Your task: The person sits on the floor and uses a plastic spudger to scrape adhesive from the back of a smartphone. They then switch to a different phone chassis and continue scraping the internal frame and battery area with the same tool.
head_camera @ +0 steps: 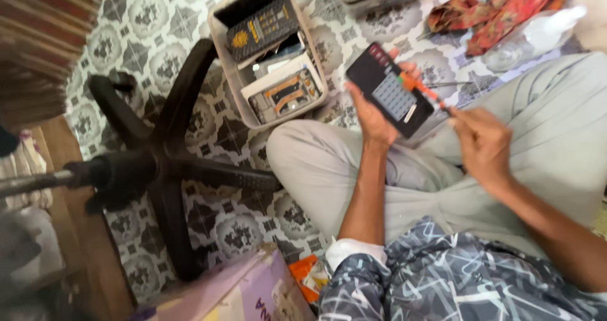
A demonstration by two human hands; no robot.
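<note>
Tight workspace: person sits cross-legged on the patterned grey-and-white tile floor (pixel 215 226), hemmed in by the black five-spoke office chair base (pixel 158 163) close on the left and a purple-and-white cardboard box (pixel 243 292) at the near edge; the only free room is the small gap above the knees. Left hand (pixel 373 115) grips a flat black rectangular calculator-like device (pixel 391 90) from behind, tilted, keypad side up, raised over the lap. Right hand (pixel 484 144) is clenched on a thin screwdriver with an orange handle (pixel 422 90), shaft angled up-left so the orange part lies across the device's face; whether the tip touches cannot be told through the blur. The two hands are near each other, the device between them. Just beside the left knee sits a grey rectangular plastic tray (pixel 218 49) packed with more dark flat devices, one with yellow markings, one with orange trim. Top right, well apart: crumpled red patterned cloth (pixel 499 11) and a clear plastic bottle (pixel 537 36) lying on its side.
</note>
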